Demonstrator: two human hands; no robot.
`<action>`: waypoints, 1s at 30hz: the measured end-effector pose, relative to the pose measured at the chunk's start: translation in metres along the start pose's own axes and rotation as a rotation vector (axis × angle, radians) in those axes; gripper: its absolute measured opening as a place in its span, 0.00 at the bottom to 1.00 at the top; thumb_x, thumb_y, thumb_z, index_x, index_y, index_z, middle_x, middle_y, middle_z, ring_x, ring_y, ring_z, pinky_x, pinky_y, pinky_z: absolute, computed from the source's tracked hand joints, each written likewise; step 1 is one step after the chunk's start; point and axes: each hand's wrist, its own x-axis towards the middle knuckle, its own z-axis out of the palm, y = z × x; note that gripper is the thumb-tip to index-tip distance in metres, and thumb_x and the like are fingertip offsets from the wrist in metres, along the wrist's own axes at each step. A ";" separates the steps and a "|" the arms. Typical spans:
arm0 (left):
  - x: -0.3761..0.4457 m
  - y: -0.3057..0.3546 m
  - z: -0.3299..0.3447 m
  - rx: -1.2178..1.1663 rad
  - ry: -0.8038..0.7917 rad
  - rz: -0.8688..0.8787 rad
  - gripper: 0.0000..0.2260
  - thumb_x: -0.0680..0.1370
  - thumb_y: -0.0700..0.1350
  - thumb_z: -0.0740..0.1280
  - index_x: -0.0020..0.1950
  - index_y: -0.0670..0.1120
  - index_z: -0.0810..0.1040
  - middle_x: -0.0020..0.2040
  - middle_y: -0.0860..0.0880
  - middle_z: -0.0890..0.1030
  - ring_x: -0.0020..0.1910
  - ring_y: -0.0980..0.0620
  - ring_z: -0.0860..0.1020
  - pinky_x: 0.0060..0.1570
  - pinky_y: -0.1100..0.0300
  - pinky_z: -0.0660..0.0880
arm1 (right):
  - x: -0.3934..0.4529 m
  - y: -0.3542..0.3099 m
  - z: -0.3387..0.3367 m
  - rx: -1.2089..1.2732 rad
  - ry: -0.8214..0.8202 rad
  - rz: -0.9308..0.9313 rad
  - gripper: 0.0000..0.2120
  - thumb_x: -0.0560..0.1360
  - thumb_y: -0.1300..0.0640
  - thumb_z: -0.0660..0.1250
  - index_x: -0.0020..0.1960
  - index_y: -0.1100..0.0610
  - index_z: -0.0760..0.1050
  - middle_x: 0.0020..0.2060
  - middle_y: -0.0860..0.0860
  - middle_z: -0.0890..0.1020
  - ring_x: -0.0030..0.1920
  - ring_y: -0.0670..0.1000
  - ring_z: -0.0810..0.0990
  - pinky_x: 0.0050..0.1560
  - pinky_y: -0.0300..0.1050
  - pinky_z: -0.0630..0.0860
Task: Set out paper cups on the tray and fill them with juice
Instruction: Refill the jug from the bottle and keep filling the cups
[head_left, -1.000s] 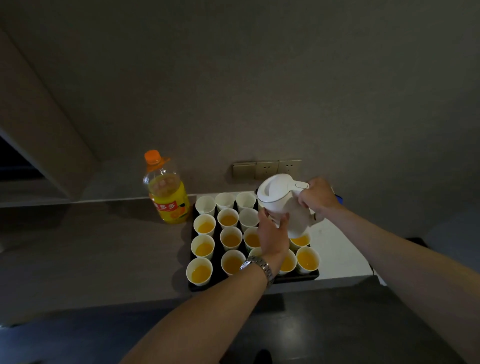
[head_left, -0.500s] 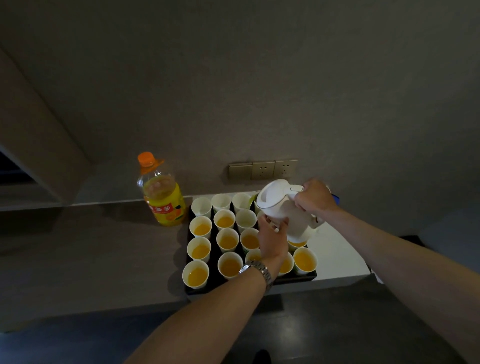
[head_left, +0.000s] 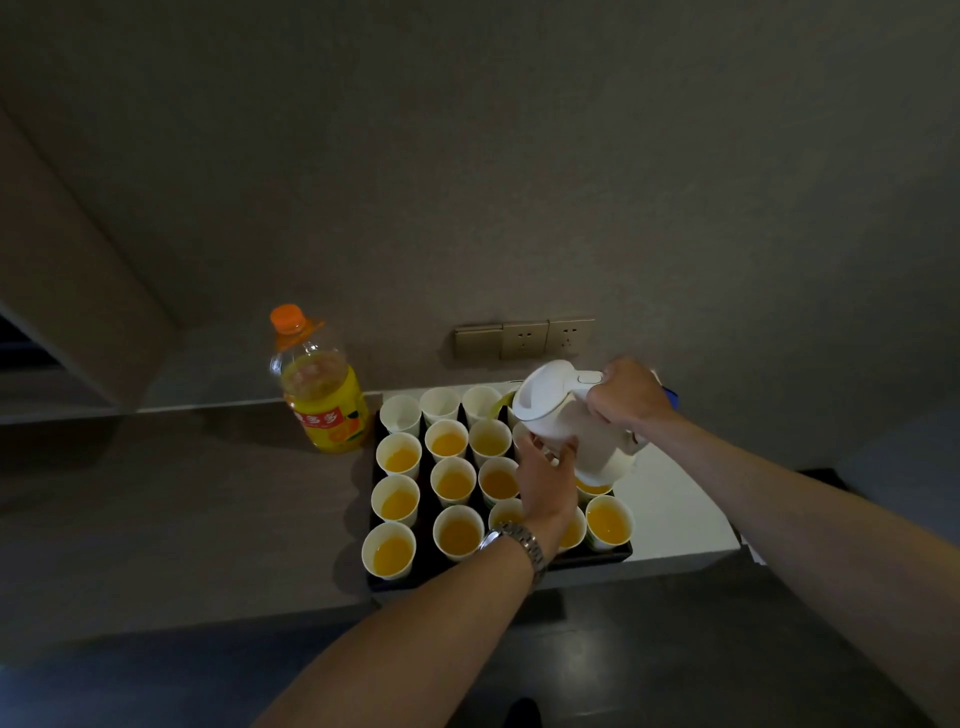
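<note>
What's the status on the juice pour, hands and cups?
Right hand grips kettle handle, tilted, juice streaming into a back-row cup. Left hand steadies kettle body. Two back cups still look empty. Nothing blocking.

Both bare forearms reach forward from the lower edge of the view, the left from lower centre and the right from the lower right, converging ahead. The right hand (head_left: 626, 397) is closed in a fist, knuckles up, gripping the handle of a white kettle (head_left: 571, 421) that tips to the left. The left hand (head_left: 545, 480), a metal watch (head_left: 517, 545) on its wrist, is raised with its fingers (head_left: 558, 451) against the kettle's lower side, seemingly steadying it, though their curl is hard to judge.
</note>
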 end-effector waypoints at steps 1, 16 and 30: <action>0.000 0.000 0.000 -0.002 -0.001 0.000 0.26 0.78 0.50 0.73 0.72 0.47 0.67 0.67 0.48 0.78 0.61 0.49 0.80 0.60 0.52 0.79 | 0.000 0.000 0.000 0.004 0.000 -0.002 0.11 0.59 0.64 0.68 0.28 0.57 0.66 0.25 0.51 0.69 0.29 0.52 0.69 0.30 0.40 0.62; -0.009 0.008 0.002 0.009 -0.006 -0.011 0.24 0.79 0.48 0.72 0.71 0.45 0.67 0.67 0.47 0.79 0.63 0.50 0.79 0.54 0.64 0.74 | 0.003 0.004 -0.002 -0.040 -0.014 -0.021 0.11 0.57 0.65 0.65 0.28 0.56 0.62 0.24 0.50 0.65 0.28 0.52 0.64 0.30 0.40 0.58; -0.015 0.011 0.000 0.033 0.002 -0.043 0.25 0.78 0.48 0.72 0.72 0.45 0.68 0.66 0.47 0.79 0.64 0.49 0.78 0.55 0.61 0.73 | 0.003 0.007 -0.001 -0.028 -0.019 -0.061 0.09 0.52 0.61 0.60 0.28 0.55 0.60 0.24 0.50 0.63 0.28 0.51 0.63 0.29 0.41 0.56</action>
